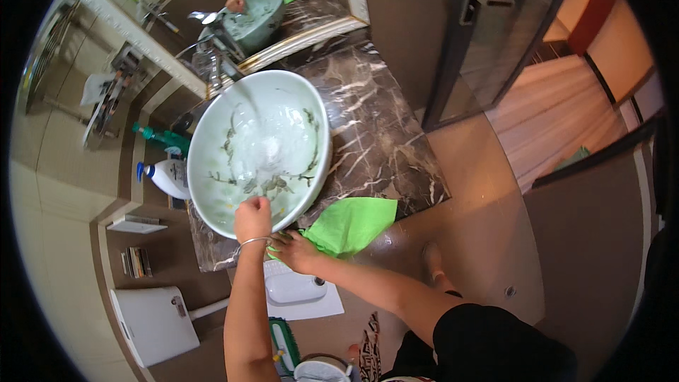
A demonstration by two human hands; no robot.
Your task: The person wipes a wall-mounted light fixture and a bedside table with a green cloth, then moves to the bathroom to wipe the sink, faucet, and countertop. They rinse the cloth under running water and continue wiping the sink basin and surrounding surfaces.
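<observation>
A round pale-green vessel basin [323, 116] with painted plant patterns stands on the counter. Water [270, 148] falls from the tap [228, 42] into it and makes a ripple. My left hand [253, 220], a bangle [254, 243] at its wrist, is a fist over the basin's near rim. No object shows in that fist, though its inner side is hidden. Beside it, just outside the rim at the counter's front edge, my right hand [296, 253] grips a bright green cloth [350, 225]. The cloth spreads out to the right, over the counter edge.
Dark veined marble counter [382, 132] extends right of the basin. A white pump bottle [168, 176] and a green bottle [164, 137] stand left. Behind is a framed mirror [307, 42]. Below are a squat toilet [297, 292], a bucket [321, 370] and a green-edged brush [286, 345]. A door [477, 37] stands right.
</observation>
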